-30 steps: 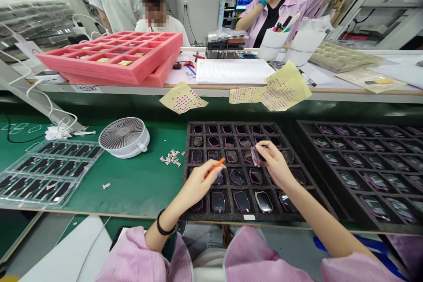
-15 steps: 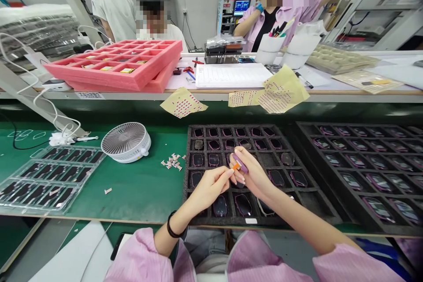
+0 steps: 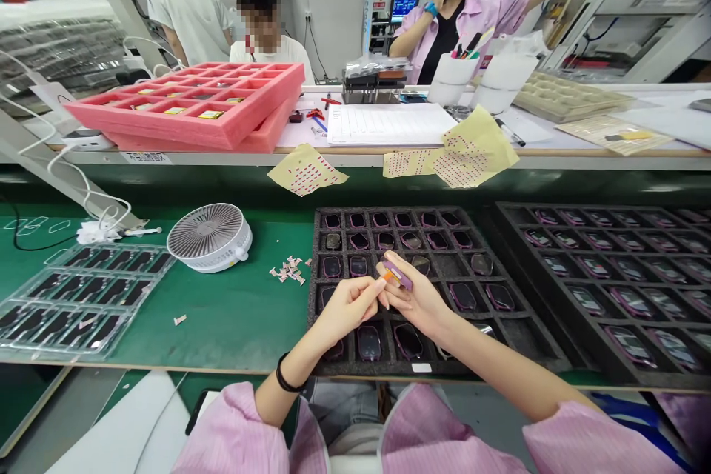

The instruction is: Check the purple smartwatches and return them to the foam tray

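My right hand (image 3: 414, 296) is closed around a purple watch case (image 3: 398, 274), its narrow side turned toward me. Pinched in the fingers of my left hand (image 3: 349, 305) is a small orange strip (image 3: 388, 276), whose tip meets the side of the case. What the strip is exactly is too small to make out. Both hands are above a black foam tray (image 3: 344, 369), where watch cases such as this dark-faced one (image 3: 369, 343) lie in compartments.
A second foam tray (image 3: 589, 341) of watch cases is on the right. To the left are a white fan (image 3: 209, 237), small loose pieces (image 3: 289, 269) and a clear plastic tray (image 3: 125, 311) of black parts. Pink foam trays (image 3: 244, 122) sit on the shelf. Co-workers are behind it.
Both hands have shifted slightly left with the case and the orange strip. The case has turned a little, showing more of its side. The grip looks the same.
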{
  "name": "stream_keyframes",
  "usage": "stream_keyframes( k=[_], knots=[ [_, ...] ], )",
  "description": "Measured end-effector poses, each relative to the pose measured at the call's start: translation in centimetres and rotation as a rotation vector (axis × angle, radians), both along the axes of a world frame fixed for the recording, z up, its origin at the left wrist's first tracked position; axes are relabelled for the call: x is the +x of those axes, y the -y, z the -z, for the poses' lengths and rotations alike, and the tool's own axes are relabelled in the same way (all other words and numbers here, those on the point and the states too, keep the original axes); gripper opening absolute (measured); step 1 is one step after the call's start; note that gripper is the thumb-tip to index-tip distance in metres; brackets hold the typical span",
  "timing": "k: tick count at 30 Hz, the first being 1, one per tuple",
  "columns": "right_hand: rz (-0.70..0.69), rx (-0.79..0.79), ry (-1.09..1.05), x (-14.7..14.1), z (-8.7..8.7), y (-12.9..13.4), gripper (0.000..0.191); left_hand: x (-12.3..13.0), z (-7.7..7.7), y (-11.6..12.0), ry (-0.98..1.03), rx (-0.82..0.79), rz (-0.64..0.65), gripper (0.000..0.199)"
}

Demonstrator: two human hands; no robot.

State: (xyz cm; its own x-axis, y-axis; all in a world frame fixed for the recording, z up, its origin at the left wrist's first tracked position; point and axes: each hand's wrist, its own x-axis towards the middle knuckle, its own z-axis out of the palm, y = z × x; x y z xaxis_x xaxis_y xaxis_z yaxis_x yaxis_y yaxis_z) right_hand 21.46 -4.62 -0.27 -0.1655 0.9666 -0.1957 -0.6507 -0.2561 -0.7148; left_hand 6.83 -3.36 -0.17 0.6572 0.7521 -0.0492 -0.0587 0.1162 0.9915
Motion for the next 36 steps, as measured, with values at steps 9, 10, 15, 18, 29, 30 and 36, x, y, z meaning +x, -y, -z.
stream_keyframes(
  k=[9,10,15,18,29,30,36],
  knots=[
    [0.129,0.194,0.390,0.0,1.4,0.4,0.026,0.7,0.4,-0.6,-0.073,0.044,-0.120,0.049],
    [0.170,0.227,0.467,0.9,1.8,0.1,0.026,0.0,0.5,-0.9,-0.106,0.058,-0.142,0.047],
    [0.500,0.333,1.250,9.6,4.4,-1.7,0.028,-6.4,1.7,-3.0,-0.481,0.364,-0.477,0.041],
    [0.484,0.323,1.635,13.8,6.4,-2.0,0.028,-9.6,2.8,-4.1,-0.755,0.441,-0.573,0.039],
    [0.499,-0.050,2.459,19.6,6.1,0.8,0.045,-11.2,4.1,-5.0,-0.939,0.399,-0.544,0.036],
    [0.471,-0.098,2.489,20.2,6.3,1.0,0.046,-11.2,4.0,-5.0,-0.925,0.408,-0.538,0.034],
    [0.397,-0.079,2.251,21.2,8.2,0.4,0.044,-9.5,3.2,-4.4,-0.836,0.456,-0.471,0.037]
  ],
)
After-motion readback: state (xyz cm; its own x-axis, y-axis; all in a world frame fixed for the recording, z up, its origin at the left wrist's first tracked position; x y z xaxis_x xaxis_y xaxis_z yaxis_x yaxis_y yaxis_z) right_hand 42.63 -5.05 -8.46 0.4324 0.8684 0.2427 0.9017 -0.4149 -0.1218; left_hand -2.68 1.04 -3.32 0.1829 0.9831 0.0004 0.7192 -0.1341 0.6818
